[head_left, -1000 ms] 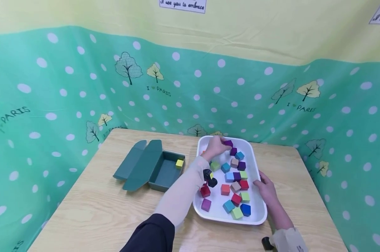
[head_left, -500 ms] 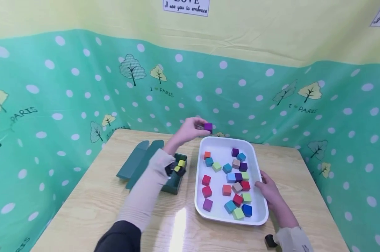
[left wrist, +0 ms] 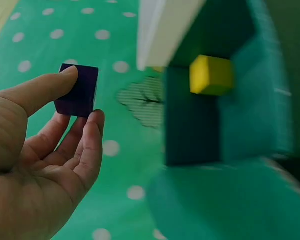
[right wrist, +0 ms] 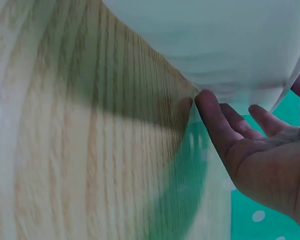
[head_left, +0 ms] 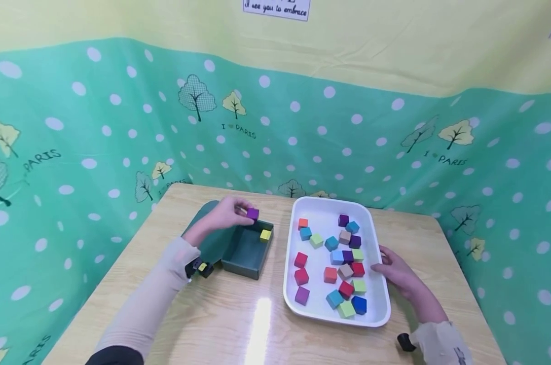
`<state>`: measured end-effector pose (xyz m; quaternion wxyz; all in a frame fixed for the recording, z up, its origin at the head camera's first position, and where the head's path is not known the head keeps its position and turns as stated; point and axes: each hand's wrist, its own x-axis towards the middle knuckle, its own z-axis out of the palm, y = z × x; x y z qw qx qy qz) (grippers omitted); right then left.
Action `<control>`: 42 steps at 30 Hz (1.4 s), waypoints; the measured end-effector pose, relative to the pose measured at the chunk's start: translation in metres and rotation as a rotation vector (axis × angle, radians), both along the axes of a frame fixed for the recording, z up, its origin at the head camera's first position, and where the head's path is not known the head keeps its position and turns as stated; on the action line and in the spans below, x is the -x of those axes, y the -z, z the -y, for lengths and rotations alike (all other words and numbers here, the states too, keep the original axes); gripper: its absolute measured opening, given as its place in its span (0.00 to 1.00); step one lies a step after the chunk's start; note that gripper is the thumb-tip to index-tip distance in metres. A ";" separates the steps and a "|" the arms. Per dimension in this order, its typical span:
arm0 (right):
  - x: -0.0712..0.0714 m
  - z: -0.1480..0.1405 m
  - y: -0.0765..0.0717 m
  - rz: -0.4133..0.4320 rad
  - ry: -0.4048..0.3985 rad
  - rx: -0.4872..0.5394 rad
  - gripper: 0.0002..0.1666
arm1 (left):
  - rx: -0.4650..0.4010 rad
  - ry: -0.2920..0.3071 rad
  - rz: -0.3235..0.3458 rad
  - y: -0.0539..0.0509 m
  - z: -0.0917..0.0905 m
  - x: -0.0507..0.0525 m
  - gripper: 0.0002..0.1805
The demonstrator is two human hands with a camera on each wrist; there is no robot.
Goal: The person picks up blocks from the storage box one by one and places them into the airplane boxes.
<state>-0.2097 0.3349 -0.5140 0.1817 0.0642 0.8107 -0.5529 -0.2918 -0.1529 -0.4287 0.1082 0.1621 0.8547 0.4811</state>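
1. The left grip (head_left: pixel 225 213) pinches a dark purple cube (head_left: pixel 253 214) between thumb and fingertips.
2. The purple cube is held up by the far side of a dark green box (head_left: pixel 241 270), apart from its walls in the left wrist view.
3. The right grip (head_left: pixel 396 268) holds the right-hand side of a white tray (head_left: pixel 336 318), thumb over the rim and fingers against the outside and underside.
4. The green box stands towards the far left corner of the worktop (head_left: pixel 202 314), its lid (head_left: pixel 217 246) spread open to the left.
5. Inside the box, a yellow cube (head_left: pixel 265 235) sits near the far right corner.
6. The tray lies right of the box, its far end close to the worktop's far edge.
7. Scattered in it are many cubes (head_left: pixel 330 275): red, orange, teal, light green, tan, blue and purple.
8. Beyond the far edge hangs a green and yellow curtain (head_left: pixel 339 126) with white spots and printed trees.
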 end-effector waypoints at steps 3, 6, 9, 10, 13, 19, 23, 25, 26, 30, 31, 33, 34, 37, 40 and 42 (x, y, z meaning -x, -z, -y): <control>0.002 0.001 0.001 -0.004 -0.014 -0.013 0.48 | 0.052 0.013 -0.008 0.016 0.008 -0.003 0.19; 0.003 0.001 0.002 -0.012 -0.018 -0.010 0.49 | 0.112 -0.003 -0.027 0.029 0.011 -0.002 0.18; 0.003 0.001 0.002 -0.009 -0.021 -0.002 0.49 | 0.156 -0.019 -0.030 0.038 0.010 -0.001 0.19; 0.003 0.001 0.001 -0.008 -0.022 -0.002 0.49 | 0.167 -0.022 -0.026 0.040 0.009 0.000 0.19; 0.002 0.000 0.001 -0.009 -0.010 -0.025 0.49 | 0.197 -0.018 -0.020 0.047 0.004 0.003 0.20; 0.001 -0.001 0.002 -0.016 -0.014 -0.056 0.48 | 0.290 0.011 -0.076 0.055 -0.004 0.006 0.20; 0.000 0.000 0.001 -0.018 -0.020 -0.042 0.48 | 0.387 0.027 -0.147 0.053 -0.009 0.004 0.19; -0.001 0.001 0.000 -0.017 -0.024 -0.039 0.48 | 0.429 0.032 -0.170 0.052 -0.012 0.003 0.18; -0.002 0.001 0.000 -0.017 -0.023 -0.037 0.48 | 0.446 0.033 -0.177 0.053 -0.013 0.003 0.18; -0.003 0.001 0.001 -0.016 -0.021 -0.030 0.48 | 0.489 0.039 -0.191 0.056 -0.017 0.004 0.18; -0.003 0.001 0.001 -0.016 -0.016 -0.026 0.48 | 0.495 0.037 -0.192 0.057 -0.019 0.005 0.18; -0.003 0.000 0.003 -0.021 -0.016 -0.014 0.47 | 0.501 0.030 -0.191 0.060 -0.020 0.005 0.18; -0.003 0.000 0.003 -0.025 -0.020 -0.009 0.47 | 0.503 0.022 -0.191 0.061 -0.021 0.005 0.17; -0.003 0.000 0.006 -0.023 -0.008 0.003 0.47 | 0.513 -0.004 -0.192 0.064 -0.023 0.005 0.16; -0.002 0.001 0.008 -0.024 0.005 0.002 0.47 | 0.520 -0.020 -0.200 0.066 -0.026 0.005 0.16; -0.003 0.001 0.009 -0.026 0.011 0.004 0.47 | 0.538 -0.022 -0.208 0.067 -0.028 0.005 0.16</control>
